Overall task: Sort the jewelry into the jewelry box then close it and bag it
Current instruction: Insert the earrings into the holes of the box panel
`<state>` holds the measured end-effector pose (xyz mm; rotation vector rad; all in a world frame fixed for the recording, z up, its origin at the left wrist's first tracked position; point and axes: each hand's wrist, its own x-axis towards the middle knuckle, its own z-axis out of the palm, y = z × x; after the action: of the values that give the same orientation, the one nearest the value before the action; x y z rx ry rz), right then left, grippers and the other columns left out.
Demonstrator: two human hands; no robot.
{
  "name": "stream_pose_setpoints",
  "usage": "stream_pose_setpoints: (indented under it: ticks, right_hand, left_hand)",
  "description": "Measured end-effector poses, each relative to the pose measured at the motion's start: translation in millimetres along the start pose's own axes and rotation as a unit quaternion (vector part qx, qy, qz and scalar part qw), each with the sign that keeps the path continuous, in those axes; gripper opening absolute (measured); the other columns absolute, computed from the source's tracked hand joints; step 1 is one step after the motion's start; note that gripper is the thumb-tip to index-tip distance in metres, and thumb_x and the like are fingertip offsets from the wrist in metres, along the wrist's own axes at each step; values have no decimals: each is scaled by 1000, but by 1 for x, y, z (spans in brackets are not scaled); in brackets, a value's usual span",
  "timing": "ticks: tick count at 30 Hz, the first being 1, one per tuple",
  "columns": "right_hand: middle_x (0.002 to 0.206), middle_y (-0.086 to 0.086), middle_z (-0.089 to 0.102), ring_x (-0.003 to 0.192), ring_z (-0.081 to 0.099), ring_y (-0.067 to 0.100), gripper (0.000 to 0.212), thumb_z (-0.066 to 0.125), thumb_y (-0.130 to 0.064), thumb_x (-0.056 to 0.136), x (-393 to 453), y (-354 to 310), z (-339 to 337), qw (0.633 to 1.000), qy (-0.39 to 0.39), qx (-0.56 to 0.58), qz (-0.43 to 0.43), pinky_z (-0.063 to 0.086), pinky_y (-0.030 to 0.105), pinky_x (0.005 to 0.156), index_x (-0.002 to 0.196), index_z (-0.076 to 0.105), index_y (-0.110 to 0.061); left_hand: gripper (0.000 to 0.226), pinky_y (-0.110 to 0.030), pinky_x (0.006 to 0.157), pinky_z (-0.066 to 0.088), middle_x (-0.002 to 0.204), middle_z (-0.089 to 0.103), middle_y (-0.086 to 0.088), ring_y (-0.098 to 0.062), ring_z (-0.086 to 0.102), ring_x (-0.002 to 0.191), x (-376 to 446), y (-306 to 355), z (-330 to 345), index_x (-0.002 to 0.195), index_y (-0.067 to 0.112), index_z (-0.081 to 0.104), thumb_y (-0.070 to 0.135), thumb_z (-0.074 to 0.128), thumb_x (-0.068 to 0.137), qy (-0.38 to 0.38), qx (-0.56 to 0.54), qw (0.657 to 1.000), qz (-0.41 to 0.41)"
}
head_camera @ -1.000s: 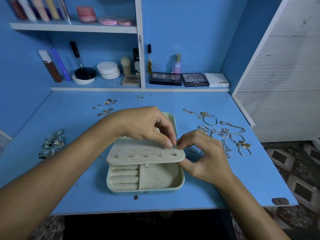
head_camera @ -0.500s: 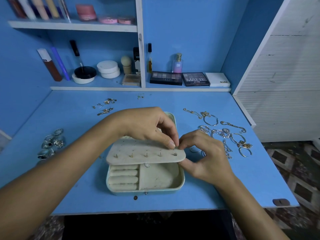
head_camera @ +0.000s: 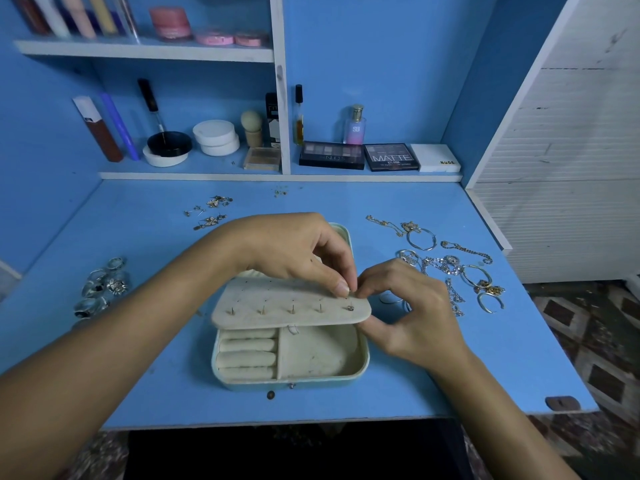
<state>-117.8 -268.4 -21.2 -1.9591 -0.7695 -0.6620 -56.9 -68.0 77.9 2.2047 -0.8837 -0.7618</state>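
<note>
Both hands pinch over panel.

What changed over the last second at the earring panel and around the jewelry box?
Almost nothing: both hands stay pinched together at the right end of the earring panel, left hand, right hand. What they pinch is too small to tell. Jewelry box, rings and bracelets unmoved.

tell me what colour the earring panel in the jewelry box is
Cream, slightly stained; the earring panel shows in the head view.
</note>
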Motion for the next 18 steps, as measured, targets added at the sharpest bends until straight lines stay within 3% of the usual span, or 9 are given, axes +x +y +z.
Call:
stream_pose_setpoints:
  ticks: [18]
  right_hand:
    - [84, -3, 71, 80, 68, 17, 14, 84, -12, 77, -1, 1, 0, 1000, -6, 3, 4, 52, 33, 71, 76, 71, -6]
  left_hand:
    - [7, -6, 72, 40, 91, 72, 18, 5, 62, 85, 3, 6, -1, 91, 29, 79, 26, 77, 85, -26, 50, 998, -26]
